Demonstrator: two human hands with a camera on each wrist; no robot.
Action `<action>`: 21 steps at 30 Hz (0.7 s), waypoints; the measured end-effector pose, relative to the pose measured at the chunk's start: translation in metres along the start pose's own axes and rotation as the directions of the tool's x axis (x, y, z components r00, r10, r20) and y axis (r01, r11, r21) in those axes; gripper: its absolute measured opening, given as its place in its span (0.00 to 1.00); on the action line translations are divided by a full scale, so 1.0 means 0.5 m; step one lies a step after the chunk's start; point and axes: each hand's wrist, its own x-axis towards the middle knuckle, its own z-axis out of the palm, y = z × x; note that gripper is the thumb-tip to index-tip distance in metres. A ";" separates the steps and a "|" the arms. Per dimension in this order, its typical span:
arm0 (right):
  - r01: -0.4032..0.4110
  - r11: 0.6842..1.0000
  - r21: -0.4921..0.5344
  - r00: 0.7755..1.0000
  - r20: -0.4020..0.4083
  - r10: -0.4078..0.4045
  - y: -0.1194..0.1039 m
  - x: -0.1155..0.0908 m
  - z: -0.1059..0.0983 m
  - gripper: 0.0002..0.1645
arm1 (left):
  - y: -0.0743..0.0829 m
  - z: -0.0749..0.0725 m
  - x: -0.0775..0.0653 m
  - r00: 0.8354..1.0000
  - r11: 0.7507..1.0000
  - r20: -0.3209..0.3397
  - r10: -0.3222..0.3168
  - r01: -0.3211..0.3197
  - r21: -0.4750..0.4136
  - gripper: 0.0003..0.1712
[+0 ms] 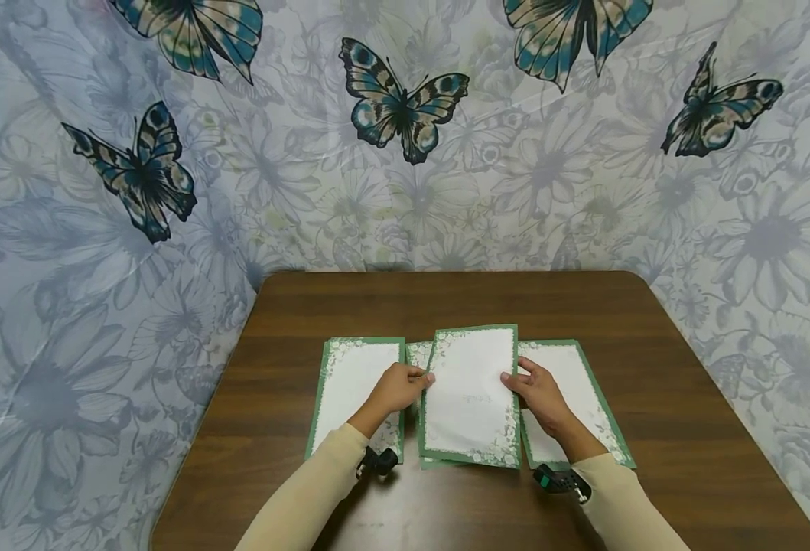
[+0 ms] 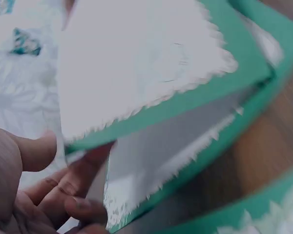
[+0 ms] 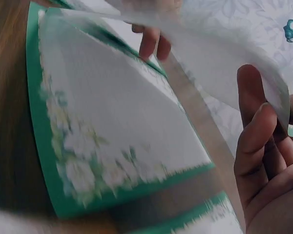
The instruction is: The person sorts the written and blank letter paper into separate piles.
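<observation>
A white paper sheet (image 1: pixel 471 390) with a green border and floral trim is held up between both hands over the table. My left hand (image 1: pixel 399 388) pinches its left edge; in the left wrist view, the thumb (image 2: pixel 36 153) is in front and the fingers are behind. The right hand (image 1: pixel 541 396) grips the opposite edge, its fingers (image 3: pixel 256 129) seen at the paper's back in the right wrist view. Beneath the raised sheet lies another bordered sheet (image 1: pixel 418 353), partly covered. Matching sheets lie to the left (image 1: pixel 354 375) and to the right (image 1: pixel 564 376).
The brown wooden table (image 1: pixel 294 306) has rounded far corners. Behind it hangs a pale floral backdrop (image 1: pixel 418 207) printed with butterflies. Dark camera bands (image 1: pixel 561 480) are worn on both wrists, over cream sleeves (image 1: pixel 308 493).
</observation>
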 end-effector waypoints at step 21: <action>0.024 0.825 -0.565 0.887 -0.368 -0.278 0.022 -0.054 -0.104 0.25 | 0.086 0.070 0.050 0.997 0.995 0.056 0.045 -0.040 -0.091 0.13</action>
